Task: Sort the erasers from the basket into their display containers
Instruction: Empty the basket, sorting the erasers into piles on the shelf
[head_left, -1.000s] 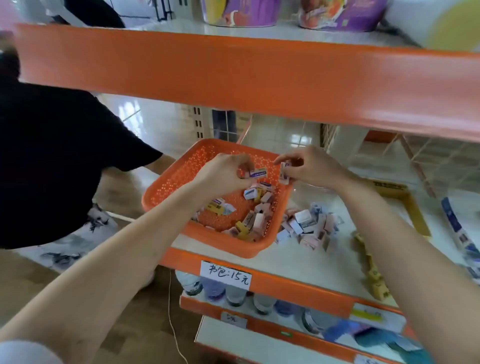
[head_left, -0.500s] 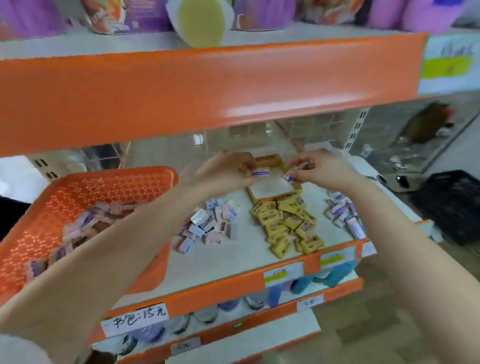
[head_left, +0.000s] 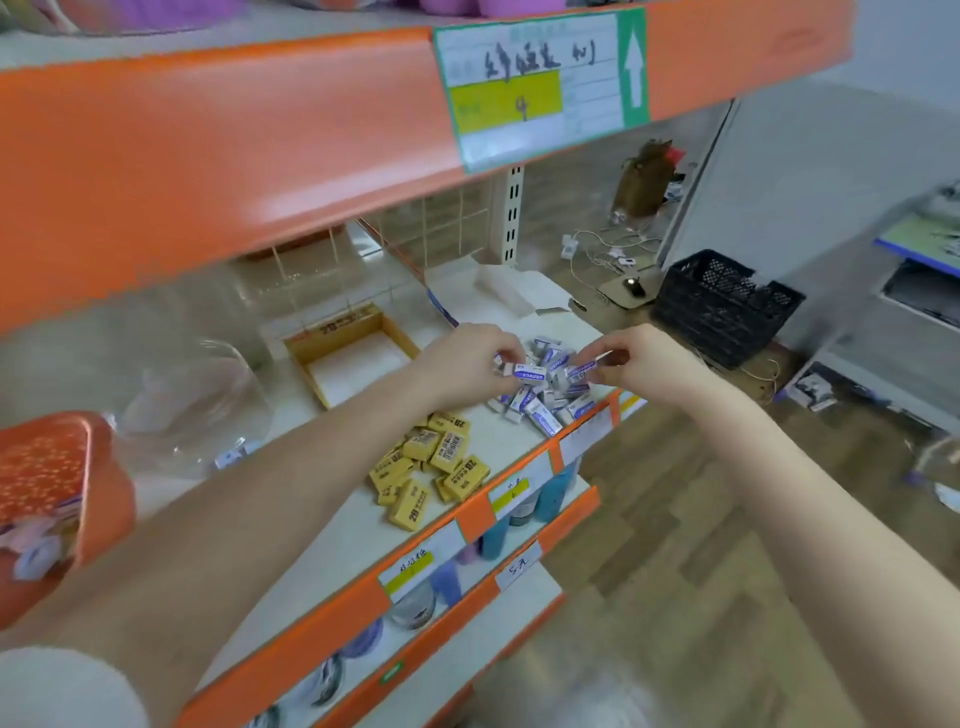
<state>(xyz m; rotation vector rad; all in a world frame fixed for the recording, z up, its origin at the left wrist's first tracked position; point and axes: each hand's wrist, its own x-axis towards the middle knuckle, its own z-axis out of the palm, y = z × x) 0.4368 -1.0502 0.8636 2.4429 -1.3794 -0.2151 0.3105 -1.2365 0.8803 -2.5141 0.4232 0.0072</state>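
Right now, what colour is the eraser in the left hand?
The eraser in the left hand is white with a blue band; head view.

The left arm (head_left: 234, 519) has a white sleeve (head_left: 57, 691) at the top (it looks soft and blurry). The right arm (head_left: 805, 519) is bare as far as it shows.

Bright even light, soft shadows, motion blur at edges, wide-angle warp, overall soft
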